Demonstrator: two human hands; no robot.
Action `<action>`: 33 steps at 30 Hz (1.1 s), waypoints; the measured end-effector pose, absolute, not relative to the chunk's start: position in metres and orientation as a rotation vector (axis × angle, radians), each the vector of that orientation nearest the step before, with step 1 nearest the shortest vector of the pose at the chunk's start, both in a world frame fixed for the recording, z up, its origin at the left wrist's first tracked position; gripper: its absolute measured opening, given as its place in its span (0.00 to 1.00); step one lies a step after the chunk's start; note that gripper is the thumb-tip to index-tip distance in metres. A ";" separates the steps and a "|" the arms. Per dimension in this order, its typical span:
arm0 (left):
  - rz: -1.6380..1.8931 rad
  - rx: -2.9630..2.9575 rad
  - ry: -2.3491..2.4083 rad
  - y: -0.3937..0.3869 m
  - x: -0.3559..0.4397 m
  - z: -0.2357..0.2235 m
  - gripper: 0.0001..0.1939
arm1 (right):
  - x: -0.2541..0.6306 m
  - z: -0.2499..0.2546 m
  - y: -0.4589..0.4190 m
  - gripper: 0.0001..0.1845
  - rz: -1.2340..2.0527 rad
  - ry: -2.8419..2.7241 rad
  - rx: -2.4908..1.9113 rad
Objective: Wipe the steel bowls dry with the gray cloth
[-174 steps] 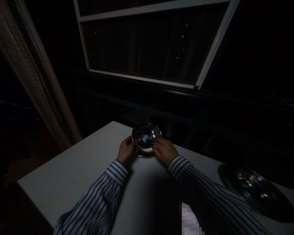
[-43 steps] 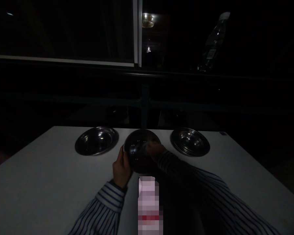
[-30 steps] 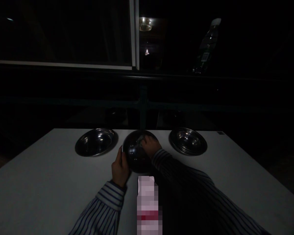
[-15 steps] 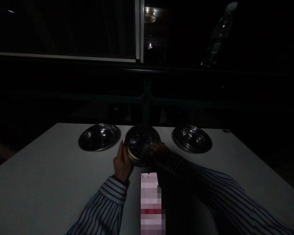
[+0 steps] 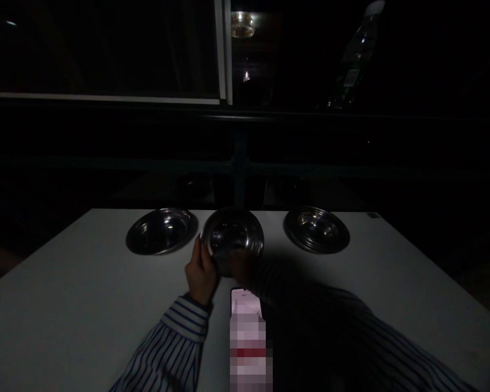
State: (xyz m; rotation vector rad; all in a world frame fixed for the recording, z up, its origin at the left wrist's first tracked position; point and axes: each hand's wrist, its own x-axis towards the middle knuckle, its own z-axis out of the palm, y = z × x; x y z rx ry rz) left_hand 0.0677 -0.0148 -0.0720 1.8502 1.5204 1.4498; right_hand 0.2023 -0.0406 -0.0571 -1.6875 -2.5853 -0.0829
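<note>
My left hand [image 5: 201, 272] grips the left edge of a round, shiny steel dish [image 5: 232, 231] at the table's middle, tilted a little toward me. My right hand [image 5: 242, 267] is inside the near part of that dish, dark and smeared by motion. Its fingers look bunched over something greyish that I cannot make out. To the left lies another shallow steel dish [image 5: 161, 231]. On the right rests a stack of steel dishes [image 5: 317, 230], their rims nested.
A lit phone [image 5: 247, 310] lies on the white table [image 5: 85, 305] close to me, below the middle dish. A clear plastic bottle [image 5: 357, 60] stands tilted in view beyond the table. A window frame [image 5: 224, 49] and dark bars lie behind.
My right hand has moved left and nearer to me across the middle dish. My left hand keeps its grip on the edge. The whole view has shifted slightly.
</note>
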 end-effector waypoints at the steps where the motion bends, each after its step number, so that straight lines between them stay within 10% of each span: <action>1: 1.450 1.848 1.538 -0.015 0.067 -0.073 0.23 | 0.195 -0.058 -0.037 0.12 -0.051 -2.618 -1.637; 17: 1.398 1.846 1.482 -0.010 0.064 -0.079 0.24 | 0.207 -0.040 -0.001 0.16 -0.406 -2.400 -1.695; 33: 1.434 1.834 1.466 -0.006 0.058 -0.072 0.22 | 0.218 -0.049 -0.047 0.12 0.029 -2.438 -1.731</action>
